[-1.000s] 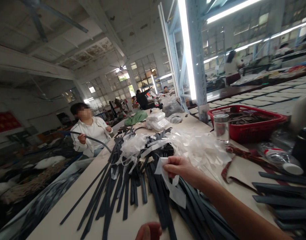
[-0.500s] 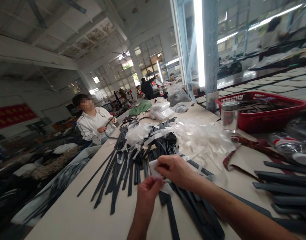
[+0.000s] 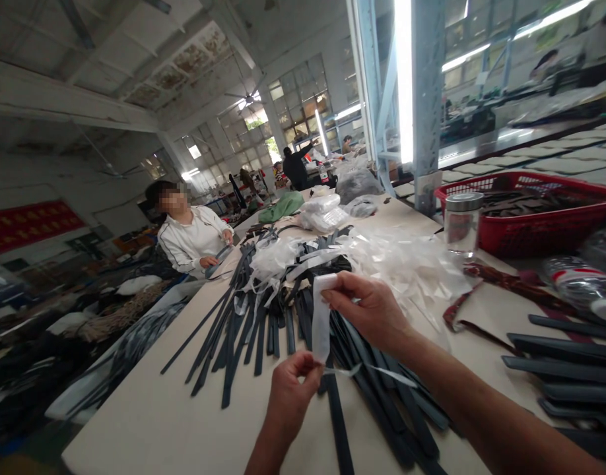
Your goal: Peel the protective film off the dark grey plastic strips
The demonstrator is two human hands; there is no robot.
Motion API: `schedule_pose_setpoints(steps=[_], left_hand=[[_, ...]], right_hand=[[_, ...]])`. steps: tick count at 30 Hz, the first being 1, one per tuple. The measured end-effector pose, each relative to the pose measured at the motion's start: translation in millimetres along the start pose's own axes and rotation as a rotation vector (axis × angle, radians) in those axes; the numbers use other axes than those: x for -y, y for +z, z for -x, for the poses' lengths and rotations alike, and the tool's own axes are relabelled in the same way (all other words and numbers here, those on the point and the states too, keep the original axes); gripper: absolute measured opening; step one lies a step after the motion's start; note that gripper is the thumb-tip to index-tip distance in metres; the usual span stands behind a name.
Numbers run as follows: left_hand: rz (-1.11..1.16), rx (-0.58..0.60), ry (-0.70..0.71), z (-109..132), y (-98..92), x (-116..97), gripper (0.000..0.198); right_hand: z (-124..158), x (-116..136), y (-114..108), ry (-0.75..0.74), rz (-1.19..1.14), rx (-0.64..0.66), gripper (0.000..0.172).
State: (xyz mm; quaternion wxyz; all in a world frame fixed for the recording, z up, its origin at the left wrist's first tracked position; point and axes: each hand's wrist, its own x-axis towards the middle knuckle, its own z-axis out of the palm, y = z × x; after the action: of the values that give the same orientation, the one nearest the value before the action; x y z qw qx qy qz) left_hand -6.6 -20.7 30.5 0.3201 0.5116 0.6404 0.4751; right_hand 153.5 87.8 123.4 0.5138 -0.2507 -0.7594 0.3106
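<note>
A translucent white plastic strip (image 3: 321, 326) is stretched upright between my two hands. My right hand (image 3: 365, 307) pinches its upper end. Lower down, my left hand (image 3: 296, 386) grips the bottom end between thumb and fingers. A thin tail of the plastic trails off to the right from near my left hand. Beneath my hands, dark grey flat straps (image 3: 340, 422) lie in a bundle on the cream table (image 3: 184, 422). Beyond them is a heap of loose white plastic strips (image 3: 402, 264).
A lidded glass jar (image 3: 463, 227) stands beside a red basket (image 3: 535, 227) holding dark pieces. A plastic bottle (image 3: 583, 284) lies at right, above more dark straps (image 3: 565, 373). Across the table, a person in a white jacket (image 3: 191, 241) handles a dark strap.
My right hand has risen away from my left, drawing the white plastic strip out straight between them. The person across has lowered the dark strap.
</note>
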Motion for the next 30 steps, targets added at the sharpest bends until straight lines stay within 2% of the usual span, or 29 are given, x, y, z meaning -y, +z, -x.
schedule_pose_setpoints(steps=[3, 6, 10, 12, 14, 16, 18, 20, 22, 23, 24, 26, 28, 30], left_hand=[[0.124, 0.067, -0.055, 5, -4.7, 1, 0.016], [0.323, 0.136, -0.104, 12, -9.4, -2, 0.021], [0.475, 0.203, -0.118, 20, -17.7, -8, 0.014], [0.43, 0.256, -0.148, 22, -23.6, -10, 0.013], [0.349, 0.262, -0.179, 22, -30.9, -9, 0.015], [0.232, 0.237, -0.171, 20, -39.6, -4, 0.019], [0.083, 0.161, -0.108, 17, -49.3, 2, 0.023], [0.001, 0.008, -0.064, 14, -57.9, 8, 0.037], [0.04, -0.112, -0.053, 12, -62.4, 10, 0.051], [0.077, -0.12, -0.036, 11, -62.2, 9, 0.056], [0.113, -0.094, 0.0, 11, -60.3, 8, 0.06], [0.192, 0.011, 0.095, 11, -52.1, 0, 0.067], [0.339, 0.072, 0.151, 11, -42.0, -10, 0.072], [0.525, 0.021, 0.163, 10, -34.8, -20, 0.065]], right_hand=[[-4, -5, -2, 0.094, -0.12, -0.018, 0.017], [-8, -15, 1, 0.2, -0.363, -0.03, 0.018], [-13, -25, 0, 0.31, -0.554, -0.084, 0.023], [-14, -25, -2, 0.363, -0.68, -0.092, 0.024], [-14, -23, -2, 0.433, -0.875, -0.061, 0.025], [-12, -21, 1, 0.501, -1.049, -0.01, 0.024], [-9, -20, 8, 0.536, -1.126, 0.016, 0.022], [-4, -20, 17, 0.494, -1.071, 0.028, 0.018], [2, -19, 27, 0.383, -0.916, 0.094, 0.009], [5, -17, 32, 0.307, -0.814, 0.159, 0.008], [9, -15, 36, 0.226, -0.705, 0.238, 0.015], [16, -10, 42, 0.072, -0.488, 0.395, 0.027], [23, -5, 46, -0.04, -0.303, 0.511, 0.029], [27, -1, 49, -0.082, -0.189, 0.574, 0.024]])
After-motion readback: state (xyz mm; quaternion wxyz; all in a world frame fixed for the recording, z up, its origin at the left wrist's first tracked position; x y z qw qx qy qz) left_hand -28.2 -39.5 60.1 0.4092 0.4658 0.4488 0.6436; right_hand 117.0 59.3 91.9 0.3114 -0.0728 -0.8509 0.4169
